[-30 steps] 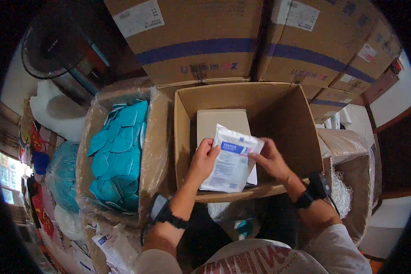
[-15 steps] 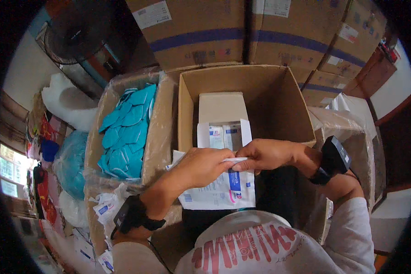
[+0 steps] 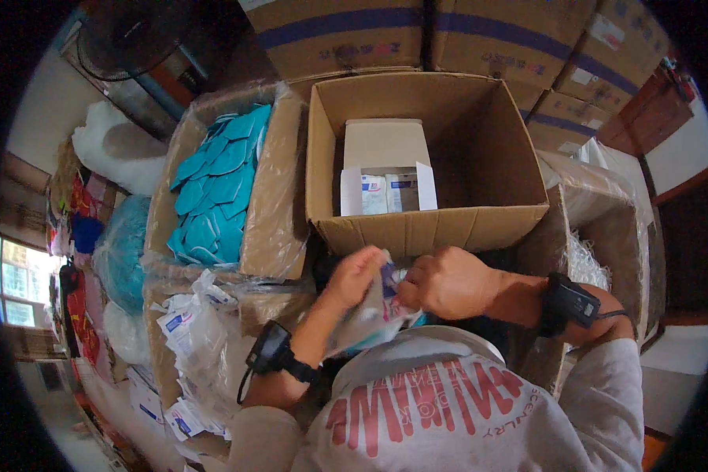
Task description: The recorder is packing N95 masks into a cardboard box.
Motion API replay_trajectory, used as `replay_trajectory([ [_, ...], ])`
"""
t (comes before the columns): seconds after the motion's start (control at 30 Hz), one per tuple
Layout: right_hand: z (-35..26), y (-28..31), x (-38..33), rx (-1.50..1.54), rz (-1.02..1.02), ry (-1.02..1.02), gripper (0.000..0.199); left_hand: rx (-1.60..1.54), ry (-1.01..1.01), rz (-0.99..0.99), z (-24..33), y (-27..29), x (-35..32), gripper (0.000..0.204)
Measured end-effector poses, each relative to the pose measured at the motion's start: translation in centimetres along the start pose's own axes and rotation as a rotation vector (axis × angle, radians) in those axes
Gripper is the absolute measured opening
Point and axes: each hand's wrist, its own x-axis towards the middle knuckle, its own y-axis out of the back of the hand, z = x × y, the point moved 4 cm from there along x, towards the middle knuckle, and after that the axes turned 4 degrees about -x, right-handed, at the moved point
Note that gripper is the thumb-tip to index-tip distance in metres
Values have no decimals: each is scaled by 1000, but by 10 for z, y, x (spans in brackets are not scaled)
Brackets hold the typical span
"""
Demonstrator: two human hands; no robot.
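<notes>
A white plastic pouch (image 3: pixel 370 321) with blue and pink print hangs crumpled and motion-blurred in front of my chest. My left hand (image 3: pixel 355 277) pinches its upper left part. My right hand (image 3: pixel 451 280) is a closed fist at the pouch's upper right edge, knuckles up, its fingertips hidden. Just beyond my hands stands an open cardboard box (image 3: pixel 425 230). Inside it, a small white carton (image 3: pixel 385 141) has its flaps up and holds printed pouches (image 3: pixel 402 194) in rows. A bit of teal shows below my hands, too covered to make out.
To the left, a plastic-lined box (image 3: pixel 278 212) holds a heap of teal folded face masks (image 3: pixel 216 185). Nearer, loose white pouches (image 3: pixel 200 330) fill another box. On the right, a box (image 3: pixel 554 228) contains thin white strands (image 3: pixel 586 263). Stacked cartons (image 3: pixel 495 43) line the back.
Both hands have drawn nearer my body with the pouch, which was stretched flat and is now crumpled. They no longer overlap the white carton. The whole view has tilted slightly.
</notes>
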Motion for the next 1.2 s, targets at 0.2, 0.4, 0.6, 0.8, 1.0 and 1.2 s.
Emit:
replay_trajectory([
  [0.2, -27, 27, -9, 230, 151, -14, 23, 326, -166, 648, -2, 121, -2, 26],
  [0.4, -4, -50, -43, 323, -480, -397, 21, 486, -411, 566, 61, 87, -1, 19],
  [0.6, 27, -5, -15, 296, -14, -723, 34, 407, -340, 587, 71, 68, -7, 18],
  [0.8, 25, -19, 15, 414, 352, -584, 23, 514, -552, 672, 66, 64, -14, 18],
  [1.0, 93, 8, -57, 1074, 1006, -747, 25, 528, -486, 750, 63, 91, -37, 16],
  [1.2, 93, 60, -29, 1698, 1054, -865, 36, 465, -687, 707, 83, 90, -49, 13],
])
